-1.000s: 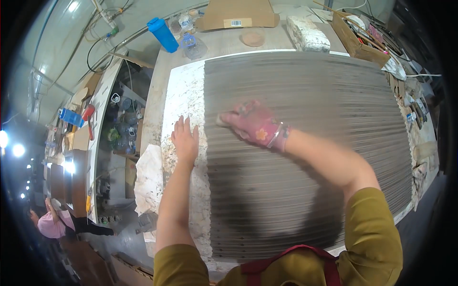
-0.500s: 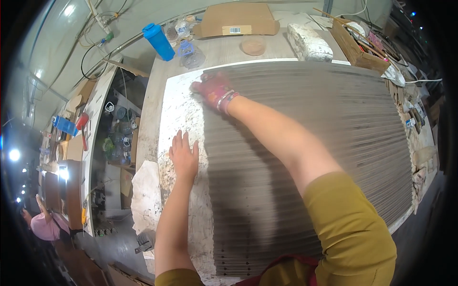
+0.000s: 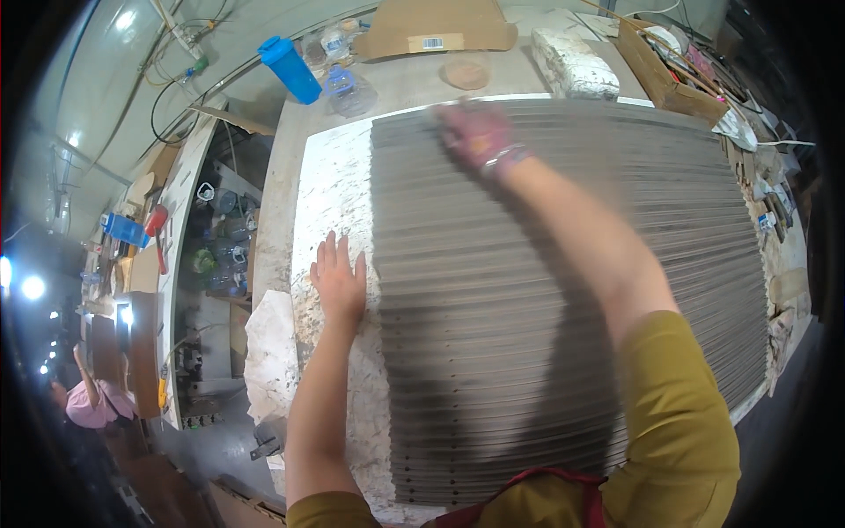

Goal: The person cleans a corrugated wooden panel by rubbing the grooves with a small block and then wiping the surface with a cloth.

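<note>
A wide grey ribbed sheet (image 3: 563, 290) covers most of a white speckled slab (image 3: 330, 194) on the worktable. My left hand (image 3: 339, 283) lies flat on the bare white strip, fingers apart, right beside the left edge of the grey sheet. My right hand (image 3: 475, 134), in a pinkish glove, reaches across to the far edge of the grey sheet. It is blurred by motion, so I cannot see whether it holds anything.
Beyond the slab stand a blue bottle (image 3: 289, 69), clear plastic bottles (image 3: 348, 88), a cardboard piece (image 3: 436, 26), a round tan disc (image 3: 465, 75), a white sack (image 3: 576, 66) and a box of tools (image 3: 669, 70). A cluttered shelf (image 3: 211, 255) runs along the left; another person (image 3: 92, 405) stands at lower left.
My right hand swept from the sheet's middle to its far left corner, then right along the far edge. My left hand stayed flat on the white strip.
</note>
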`<state>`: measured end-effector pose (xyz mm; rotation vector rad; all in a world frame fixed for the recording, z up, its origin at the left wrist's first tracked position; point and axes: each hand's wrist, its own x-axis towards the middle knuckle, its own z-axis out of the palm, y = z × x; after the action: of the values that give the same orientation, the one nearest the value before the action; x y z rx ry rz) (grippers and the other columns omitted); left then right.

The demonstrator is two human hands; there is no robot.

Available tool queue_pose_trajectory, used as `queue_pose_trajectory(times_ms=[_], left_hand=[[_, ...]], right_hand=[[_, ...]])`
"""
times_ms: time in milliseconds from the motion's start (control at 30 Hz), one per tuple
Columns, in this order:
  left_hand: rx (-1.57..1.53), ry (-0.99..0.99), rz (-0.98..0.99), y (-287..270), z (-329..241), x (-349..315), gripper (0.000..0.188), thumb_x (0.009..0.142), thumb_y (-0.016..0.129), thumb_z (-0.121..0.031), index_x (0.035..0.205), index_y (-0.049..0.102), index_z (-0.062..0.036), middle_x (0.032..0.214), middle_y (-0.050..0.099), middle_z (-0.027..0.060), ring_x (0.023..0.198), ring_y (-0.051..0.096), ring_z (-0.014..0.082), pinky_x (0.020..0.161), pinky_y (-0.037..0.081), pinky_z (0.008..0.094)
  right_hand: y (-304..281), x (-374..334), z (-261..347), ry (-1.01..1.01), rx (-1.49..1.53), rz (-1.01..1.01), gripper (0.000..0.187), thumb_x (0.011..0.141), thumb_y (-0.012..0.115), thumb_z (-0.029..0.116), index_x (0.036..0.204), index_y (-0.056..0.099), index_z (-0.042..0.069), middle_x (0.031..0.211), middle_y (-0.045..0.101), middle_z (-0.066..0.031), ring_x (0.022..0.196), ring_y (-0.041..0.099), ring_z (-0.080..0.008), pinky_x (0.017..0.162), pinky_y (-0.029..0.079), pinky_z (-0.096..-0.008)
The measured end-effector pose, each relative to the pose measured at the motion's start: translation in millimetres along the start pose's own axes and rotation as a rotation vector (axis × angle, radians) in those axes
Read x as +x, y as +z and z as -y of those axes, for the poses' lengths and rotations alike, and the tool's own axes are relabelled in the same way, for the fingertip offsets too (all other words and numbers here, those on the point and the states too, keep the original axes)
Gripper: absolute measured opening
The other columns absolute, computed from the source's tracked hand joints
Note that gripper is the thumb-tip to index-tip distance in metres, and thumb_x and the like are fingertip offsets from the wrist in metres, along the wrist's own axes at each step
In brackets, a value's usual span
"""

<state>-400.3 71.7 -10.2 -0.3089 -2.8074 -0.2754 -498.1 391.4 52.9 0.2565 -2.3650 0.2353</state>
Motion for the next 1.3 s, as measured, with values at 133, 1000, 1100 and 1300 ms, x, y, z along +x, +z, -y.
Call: queue_pose_trajectory(times_ms=[133, 1000, 1100, 1300], left_hand=[[-0.051, -0.032, -0.004, -6.1, 5.0, -2.2, 0.045, 0.093, 0.052, -0.028, 0.132, 0.048, -0.0048, 0.143, 0.041, 0.0155, 0.132, 0.035, 0.0341, 0.108, 0.024, 0.0484], [-0.029, -0.001, -0.103, 7.9, 5.4, -3.1, 0.044, 0.094, 0.051, -0.034, 0.131, 0.05, -0.0088, 0.142, 0.043, 0.0114, 0.132, 0.037, 0.0294, 0.106, 0.027, 0.0532], [0.063, 0.039, -0.048, 10.0, -5.0, -0.1, 0.048, 0.097, 0.045, -0.039, 0.135, 0.046, -0.0103, 0.148, 0.036, 0.0099, 0.135, 0.033, 0.0306, 0.107, 0.027, 0.0557], [0.095, 0.073, -0.098, -21.3, 7.5, -24.4, 0.046, 0.094, 0.05, -0.032, 0.133, 0.047, -0.0071, 0.148, 0.035, 0.0138, 0.135, 0.033, 0.0342, 0.107, 0.027, 0.053]], right_hand=[[0.4, 12.6, 37.1, 0.015, 0.13, 0.339, 0.023, 0.085, 0.054, 0.022, 0.104, 0.062, 0.013, 0.108, 0.063, -0.0136, 0.105, 0.059, -0.0341, 0.091, 0.041, -0.0482], [-220.6, -172.6, -131.0, 0.519, -0.096, 0.424, 0.041, 0.088, 0.058, 0.018, 0.128, 0.05, 0.016, 0.124, 0.058, -0.0145, 0.114, 0.055, -0.0353, 0.095, 0.044, -0.0412], [-276.4, -233.3, -152.7, 0.716, 0.072, 0.245, 0.041, 0.088, 0.06, 0.018, 0.128, 0.052, 0.012, 0.122, 0.058, -0.0151, 0.113, 0.056, -0.0345, 0.095, 0.045, -0.0399], [-355.7, -266.2, -82.5, 0.635, -0.143, 0.278, 0.039, 0.087, 0.061, 0.018, 0.125, 0.055, 0.012, 0.122, 0.06, -0.0154, 0.117, 0.055, -0.0335, 0.094, 0.045, -0.04]])
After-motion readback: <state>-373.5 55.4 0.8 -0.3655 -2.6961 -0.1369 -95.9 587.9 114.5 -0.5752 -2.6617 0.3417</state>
